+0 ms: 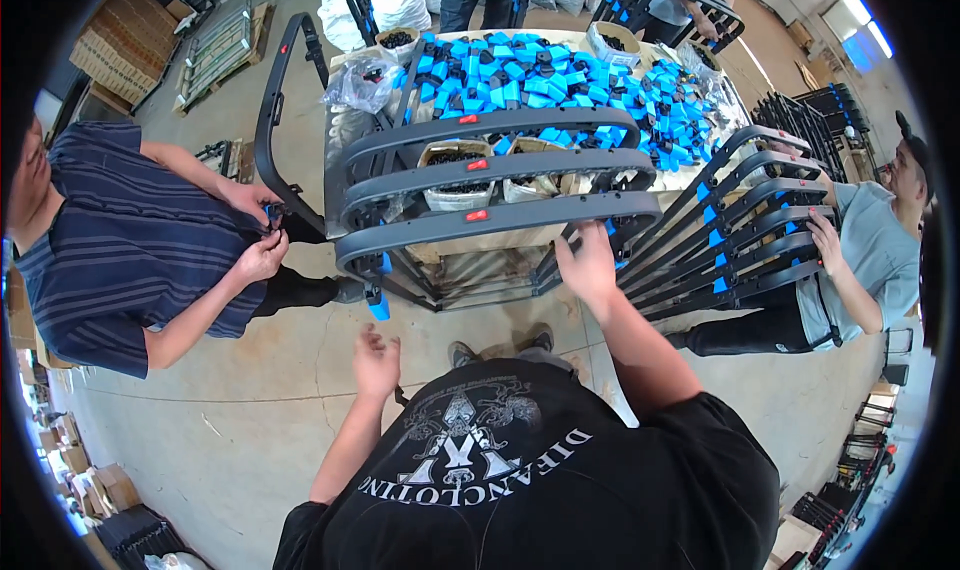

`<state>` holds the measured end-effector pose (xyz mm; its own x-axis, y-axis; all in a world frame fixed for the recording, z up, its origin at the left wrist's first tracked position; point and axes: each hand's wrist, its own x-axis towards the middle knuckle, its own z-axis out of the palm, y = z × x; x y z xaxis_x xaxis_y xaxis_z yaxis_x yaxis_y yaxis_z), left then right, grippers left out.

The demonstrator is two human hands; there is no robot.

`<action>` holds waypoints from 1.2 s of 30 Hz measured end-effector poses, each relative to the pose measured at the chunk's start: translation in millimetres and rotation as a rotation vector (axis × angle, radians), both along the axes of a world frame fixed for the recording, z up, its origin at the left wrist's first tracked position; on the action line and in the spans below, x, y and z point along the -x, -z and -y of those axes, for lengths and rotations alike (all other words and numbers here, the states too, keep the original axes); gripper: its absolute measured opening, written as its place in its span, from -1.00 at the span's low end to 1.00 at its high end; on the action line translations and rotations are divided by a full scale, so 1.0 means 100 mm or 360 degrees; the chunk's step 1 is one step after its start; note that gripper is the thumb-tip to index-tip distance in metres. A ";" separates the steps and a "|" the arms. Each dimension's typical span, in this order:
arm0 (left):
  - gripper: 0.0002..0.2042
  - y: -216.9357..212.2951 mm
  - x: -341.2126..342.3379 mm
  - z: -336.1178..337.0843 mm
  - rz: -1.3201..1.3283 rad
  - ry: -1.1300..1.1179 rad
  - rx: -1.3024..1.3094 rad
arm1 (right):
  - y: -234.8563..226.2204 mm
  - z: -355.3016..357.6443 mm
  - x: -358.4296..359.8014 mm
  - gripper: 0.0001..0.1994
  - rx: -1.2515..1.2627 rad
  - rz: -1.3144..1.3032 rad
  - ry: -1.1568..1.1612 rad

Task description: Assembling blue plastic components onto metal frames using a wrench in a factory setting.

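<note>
Several black tubular frames (500, 217) with rounded corners and small red tabs stand one behind another before me, against the table. My right hand (588, 266) is at the right end of the nearest frame, its thumb to the left and its fingertips partly hidden by the bar; it appears closed around the frame. Low and to the left, my left hand (376, 364) is raised with loosely bent fingers and holds nothing that I can see. Just above it, a blue plastic piece (378, 305) hangs at the left end of the nearest frame.
Blue and black plastic pieces (530, 75) are heaped on the table behind the frames, with boxes of small black parts (457, 175) beside them. A person at left (150, 230) handles a small dark part. At right, another person (850, 240) touches more frames (740, 220).
</note>
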<state>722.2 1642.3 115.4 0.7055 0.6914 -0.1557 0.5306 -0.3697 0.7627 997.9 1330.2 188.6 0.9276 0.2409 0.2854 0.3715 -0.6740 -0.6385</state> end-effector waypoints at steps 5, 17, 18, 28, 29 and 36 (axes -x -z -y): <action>-0.59 -0.02 -0.47 -0.27 0.0080 0.0068 0.0002 | 0.54 0.70 0.62 -0.63 0.0055 -0.0248 0.0570; -0.81 0.29 -0.93 -0.26 0.0312 -0.0111 -0.0051 | 0.60 1.10 -0.31 -0.50 0.0290 -0.0577 0.0685; -0.81 0.23 -0.84 -0.36 0.0308 -0.0143 -0.0079 | 0.06 1.00 -0.42 -0.55 0.0624 -0.1177 0.0405; -0.68 -0.88 -1.14 -0.68 -0.1260 0.0414 0.0790 | 0.32 1.32 -0.35 -0.56 0.0670 -0.1143 0.0180; -0.67 -0.84 -1.19 -0.65 -0.1263 0.0426 0.0807 | 0.58 1.41 -0.32 -0.53 0.0610 -0.0849 0.0186; -0.64 -0.16 -0.81 -0.60 -0.0536 0.0083 0.0231 | 0.02 1.06 -0.40 -0.61 0.0486 -0.1416 0.0243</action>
<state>802.9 1702.3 131.2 0.6319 0.6093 -0.4790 0.7441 -0.3039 0.5950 1037.9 1224.2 186.8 0.8019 0.0467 -0.5956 -0.2716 -0.8595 -0.4330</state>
